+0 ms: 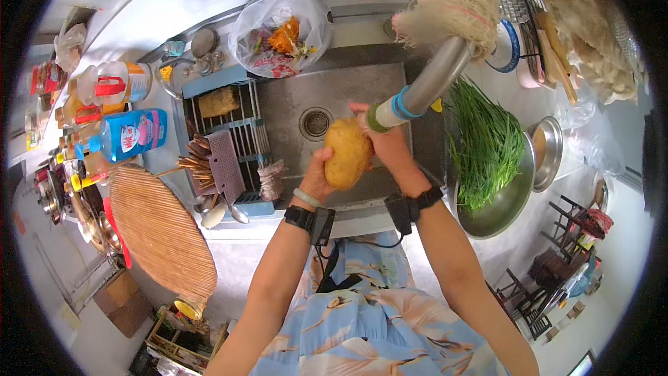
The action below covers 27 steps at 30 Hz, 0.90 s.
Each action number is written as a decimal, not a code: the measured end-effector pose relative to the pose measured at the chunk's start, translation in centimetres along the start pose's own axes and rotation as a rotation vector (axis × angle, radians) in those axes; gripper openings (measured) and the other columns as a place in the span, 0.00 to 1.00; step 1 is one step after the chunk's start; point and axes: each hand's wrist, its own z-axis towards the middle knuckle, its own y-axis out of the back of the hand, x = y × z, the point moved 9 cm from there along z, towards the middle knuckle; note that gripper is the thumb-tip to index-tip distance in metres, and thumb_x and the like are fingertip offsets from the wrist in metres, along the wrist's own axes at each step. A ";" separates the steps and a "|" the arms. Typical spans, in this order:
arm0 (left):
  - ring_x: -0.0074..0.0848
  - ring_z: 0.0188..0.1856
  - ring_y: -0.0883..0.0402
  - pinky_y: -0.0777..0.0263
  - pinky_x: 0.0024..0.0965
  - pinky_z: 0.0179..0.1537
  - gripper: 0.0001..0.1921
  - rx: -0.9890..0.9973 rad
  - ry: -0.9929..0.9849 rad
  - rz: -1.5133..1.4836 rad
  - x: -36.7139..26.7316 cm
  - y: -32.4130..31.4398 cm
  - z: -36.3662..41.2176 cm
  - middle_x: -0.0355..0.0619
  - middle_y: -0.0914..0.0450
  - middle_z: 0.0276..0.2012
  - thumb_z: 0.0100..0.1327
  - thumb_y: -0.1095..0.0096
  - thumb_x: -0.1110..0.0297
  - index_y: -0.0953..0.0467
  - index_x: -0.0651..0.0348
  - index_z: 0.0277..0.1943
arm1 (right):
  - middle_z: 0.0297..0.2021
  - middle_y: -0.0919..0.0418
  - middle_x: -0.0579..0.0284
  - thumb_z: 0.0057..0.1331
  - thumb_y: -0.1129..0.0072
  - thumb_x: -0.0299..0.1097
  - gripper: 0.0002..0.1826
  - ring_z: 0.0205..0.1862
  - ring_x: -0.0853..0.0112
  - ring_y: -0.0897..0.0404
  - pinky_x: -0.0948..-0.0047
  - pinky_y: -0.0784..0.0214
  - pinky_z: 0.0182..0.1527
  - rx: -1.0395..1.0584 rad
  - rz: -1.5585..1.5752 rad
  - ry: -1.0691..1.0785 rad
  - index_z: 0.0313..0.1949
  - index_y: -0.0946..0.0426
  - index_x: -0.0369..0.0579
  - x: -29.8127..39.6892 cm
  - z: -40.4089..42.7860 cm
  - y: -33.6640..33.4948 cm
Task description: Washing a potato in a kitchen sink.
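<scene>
A large yellow potato (345, 154) is held over the metal sink (355, 83), just right of the drain (315, 124). My left hand (316, 175) grips its lower left side, the thumb lying on its skin. At its right side is my right hand (389, 146), under the mouth of the faucet (436, 81), which has a blue band near its end. The faucet's end hides part of that hand, and its fingertips lie partly behind the potato. Whether water is running cannot be told.
A drying rack (255, 115) with a chopstick holder (225, 159) spans the sink's left side. A plastic bag of scraps (315, 23) sits behind it. Right of the sink, green leafy stalks (482, 146) fill a metal bowl (509, 214). A blue detergent bottle (138, 133) stands left.
</scene>
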 end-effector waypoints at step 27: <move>0.31 0.63 0.32 0.36 0.35 0.62 0.25 -0.539 -0.408 0.458 -3.5 0.1 1.6 0.44 0.28 0.59 0.71 0.45 0.50 0.33 0.58 0.62 | 0.58 0.27 0.57 0.70 0.47 0.39 0.21 0.60 0.63 0.28 0.62 0.35 0.61 -0.317 0.817 -0.406 0.60 0.30 0.47 -8.1 -3.6 -0.3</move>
